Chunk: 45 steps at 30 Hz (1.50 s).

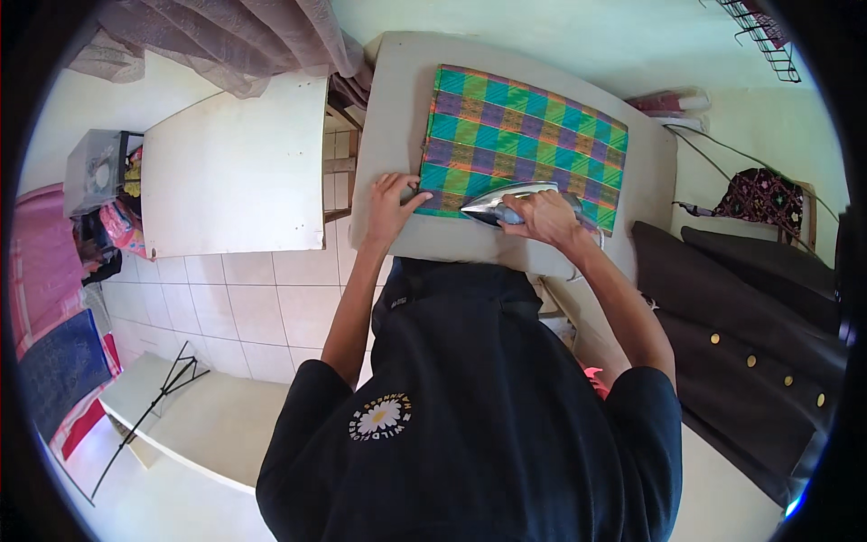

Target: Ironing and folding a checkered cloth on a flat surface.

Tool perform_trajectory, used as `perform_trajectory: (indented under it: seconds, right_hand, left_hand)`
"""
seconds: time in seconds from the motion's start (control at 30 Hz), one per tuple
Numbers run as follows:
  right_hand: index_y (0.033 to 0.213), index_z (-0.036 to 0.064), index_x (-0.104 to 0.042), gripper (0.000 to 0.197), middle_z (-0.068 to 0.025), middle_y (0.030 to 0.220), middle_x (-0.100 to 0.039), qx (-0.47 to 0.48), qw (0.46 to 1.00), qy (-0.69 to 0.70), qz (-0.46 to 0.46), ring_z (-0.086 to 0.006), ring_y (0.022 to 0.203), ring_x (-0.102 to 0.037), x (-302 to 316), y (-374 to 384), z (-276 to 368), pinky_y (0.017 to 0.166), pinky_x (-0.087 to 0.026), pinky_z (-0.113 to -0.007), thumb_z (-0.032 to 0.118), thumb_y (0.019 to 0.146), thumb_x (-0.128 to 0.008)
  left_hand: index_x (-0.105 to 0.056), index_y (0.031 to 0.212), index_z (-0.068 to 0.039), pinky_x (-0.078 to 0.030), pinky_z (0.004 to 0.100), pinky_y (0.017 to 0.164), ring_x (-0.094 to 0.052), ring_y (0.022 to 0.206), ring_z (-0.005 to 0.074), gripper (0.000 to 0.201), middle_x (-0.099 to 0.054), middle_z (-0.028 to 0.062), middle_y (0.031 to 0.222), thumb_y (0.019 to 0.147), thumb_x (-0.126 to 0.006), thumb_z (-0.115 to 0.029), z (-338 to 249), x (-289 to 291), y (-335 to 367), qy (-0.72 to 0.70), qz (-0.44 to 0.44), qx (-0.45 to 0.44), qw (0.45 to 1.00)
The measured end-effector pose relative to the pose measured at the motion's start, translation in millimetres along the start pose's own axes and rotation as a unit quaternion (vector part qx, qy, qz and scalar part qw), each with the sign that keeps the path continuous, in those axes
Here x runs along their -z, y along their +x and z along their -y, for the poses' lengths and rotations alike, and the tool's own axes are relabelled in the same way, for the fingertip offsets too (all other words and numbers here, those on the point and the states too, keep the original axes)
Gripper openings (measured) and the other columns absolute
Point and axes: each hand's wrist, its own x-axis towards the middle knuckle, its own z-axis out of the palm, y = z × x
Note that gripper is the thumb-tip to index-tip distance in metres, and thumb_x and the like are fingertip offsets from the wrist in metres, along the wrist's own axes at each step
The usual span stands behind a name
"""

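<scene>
A folded plaid cloth in green, teal, purple and orange lies flat on a grey padded surface. My right hand is wrapped round the handle of a clothes iron. The iron rests on the cloth near its edge closest to me, its pointed tip toward the left. At the cloth's near left corner is my left hand, thumb and fingers apart, with the thumb touching the cloth's edge. A small dark grey patch shows between thumb and fingers; I cannot tell what it is.
A white table stands to the left, beyond a gap of tiled floor. Dark garments with gold buttons lie at the right. The iron's pale cord hangs by my right wrist. A black folding stand leans at lower left.
</scene>
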Motion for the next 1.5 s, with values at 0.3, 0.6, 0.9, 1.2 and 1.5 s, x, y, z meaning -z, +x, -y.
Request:
perform_trajectory:
  seconds: [0.3,0.6,0.9,1.2,1.5]
  right_hand:
    - [0.108,0.0137,-0.062,0.043,-0.0163,0.069,-0.068,-0.009,1.0,0.027,0.008,-0.0362,0.069,-0.069,9.0,22.8,29.5,0.062,-0.054,-0.046,0.052,0.088,-0.062]
    - [0.115,0.0154,-0.063,0.046,-0.0163,0.079,-0.07,-0.032,0.997,0.037,0.053,-0.0367,0.077,-0.07,10.0,35.5,44.5,0.069,-0.054,-0.047,0.05,0.084,-0.067]
    - [0.117,0.0166,-0.063,0.049,-0.0172,0.081,-0.07,-0.02,0.999,0.046,0.02,-0.0379,0.078,-0.069,2.0,33.4,37.8,0.072,-0.055,-0.047,0.054,0.086,-0.063]
    - [0.113,0.0151,-0.064,0.046,-0.0164,0.076,-0.07,-0.026,0.999,0.044,0.006,-0.0355,0.073,-0.07,5.5,45.7,60.5,0.068,-0.055,-0.046,0.052,0.086,-0.064]
    - [0.11,0.0133,-0.066,0.045,-0.0161,0.079,-0.07,-0.015,0.997,0.075,0.01,-0.0343,0.08,-0.07,12.4,53.3,67.4,0.074,-0.054,-0.045,0.047,0.08,-0.072]
  left_hand:
    - [-0.072,0.098,-0.006,-0.049,0.0388,0.078,-0.062,0.083,0.0253,0.028,-0.07,0.0058,0.088,0.074,-0.082,-0.017,7.5,13.3,5.6,-0.096,0.041,-0.001,0.995]
    - [-0.074,0.099,-0.005,-0.047,0.029,0.061,-0.055,0.064,0.0126,0.025,-0.073,0.004,0.081,0.075,-0.081,-0.01,12.7,16.9,10.4,-0.153,0.081,0.053,0.983]
    - [-0.073,0.098,-0.003,-0.042,0.0236,0.053,-0.048,0.057,0.004,0.024,-0.073,0.0032,0.076,0.076,-0.081,-0.01,10.9,19.3,22.3,-0.194,0.14,0.125,0.963]
    - [-0.072,0.094,-0.004,-0.045,0.0215,0.055,-0.052,0.059,0.0031,0.021,-0.073,0.0025,0.075,0.075,-0.081,-0.006,14.8,17.2,27.0,-0.19,0.167,0.154,0.955]
    - [-0.068,0.095,-0.002,-0.051,0.0335,0.061,-0.065,0.064,0.0165,0.034,-0.069,0.0091,0.071,0.084,-0.078,-0.033,0.1,17.8,34.6,-0.118,0.129,0.152,0.973]
